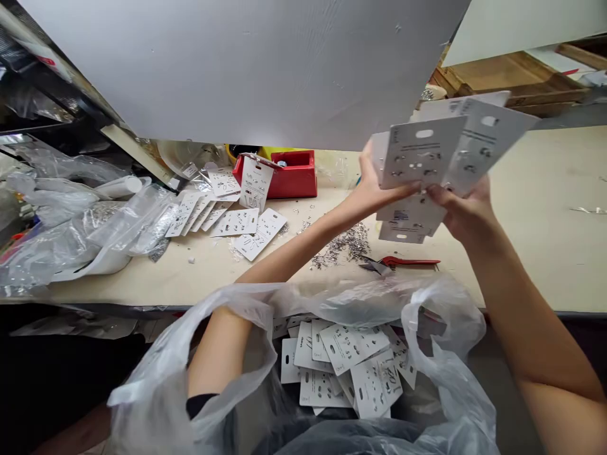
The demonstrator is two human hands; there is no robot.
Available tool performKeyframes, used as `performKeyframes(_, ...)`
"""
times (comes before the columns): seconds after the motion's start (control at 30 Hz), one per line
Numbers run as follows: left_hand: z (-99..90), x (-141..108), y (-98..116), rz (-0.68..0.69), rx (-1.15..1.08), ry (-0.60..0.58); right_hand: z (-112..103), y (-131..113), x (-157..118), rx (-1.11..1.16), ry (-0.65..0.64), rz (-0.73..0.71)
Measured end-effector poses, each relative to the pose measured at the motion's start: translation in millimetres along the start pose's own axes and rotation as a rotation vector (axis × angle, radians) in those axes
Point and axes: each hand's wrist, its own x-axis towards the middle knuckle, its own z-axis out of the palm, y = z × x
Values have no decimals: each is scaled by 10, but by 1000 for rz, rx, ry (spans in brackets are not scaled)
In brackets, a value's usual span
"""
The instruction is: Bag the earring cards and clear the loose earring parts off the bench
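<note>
Several white earring cards [422, 148] are fanned out above the table at the right. My left hand [372, 180] is closed on the left side of these cards, its thumb along their lower edge. With thumb and fingers, my right hand [467, 212] grips the right part of the same bunch. Small metal earrings show on the card faces. Below my arms, an open translucent plastic bag [441, 373] holds many loose earring cards [353, 347], and my left forearm passes through one of its handles.
Red-handled pliers [410, 261] lie beside a pile of small metal pieces [344, 243]. Further left are a red box [301, 174], spread earring cards [234, 222] and clear plastic bags [95, 234]. A large grey panel [265, 69] overhangs the table; a wooden tray [516, 79] stands back right.
</note>
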Motion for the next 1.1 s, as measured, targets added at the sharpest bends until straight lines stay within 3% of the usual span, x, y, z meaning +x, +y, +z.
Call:
performKeyframes(0.17,328,37,-305,-49,163,-415,-655,240,-401,-144,83,87)
performKeyframes(0.3,393,-63,-321,-164,148,-560,-867,327,-615,-237,19,137)
performKeyframes(0.53,436,-155,-314,-204,36,-600,-771,228,-615,-290,-47,2)
performKeyframes(0.73,340,-181,-291,-255,173,-588,-776,267,-841,-352,-54,92)
performKeyframes(1.0,256,-166,-265,-318,255,-763,-638,292,-992,-402,-83,200)
performKeyframes(1.1,294,-153,-235,-217,358,-749,-541,278,-951,-337,-41,143)
